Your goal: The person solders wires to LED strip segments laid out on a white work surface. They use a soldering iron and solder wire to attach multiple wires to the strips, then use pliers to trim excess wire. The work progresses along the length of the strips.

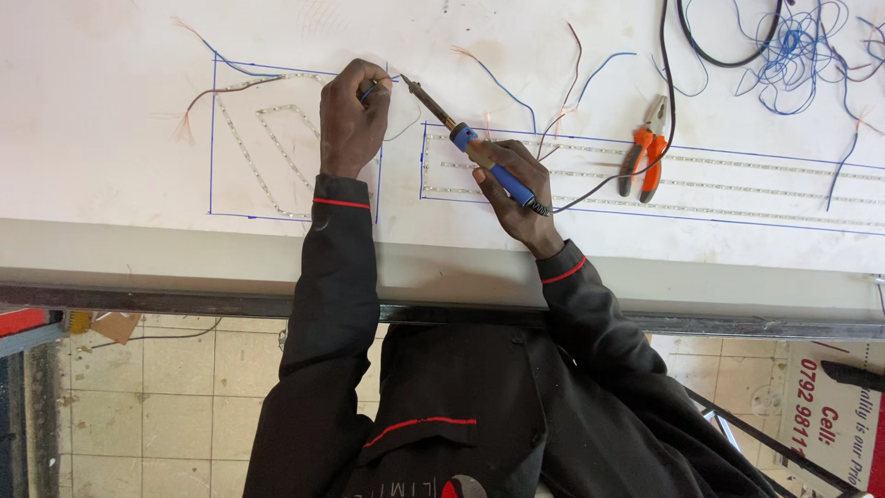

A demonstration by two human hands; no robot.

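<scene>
On the white counter, the left hand is pinching a thin blue wire closed-fingered, while the right hand is gripping a blue-handled soldering iron, tip just beside the wire. Judging by that closeness, the hot tip could be burning the fingers if either hand slips.

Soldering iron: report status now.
Right hand grips blue-handled soldering iron. Left hand pinches thin blue wire at its tip. Orange-handled pliers lie apart.
</scene>
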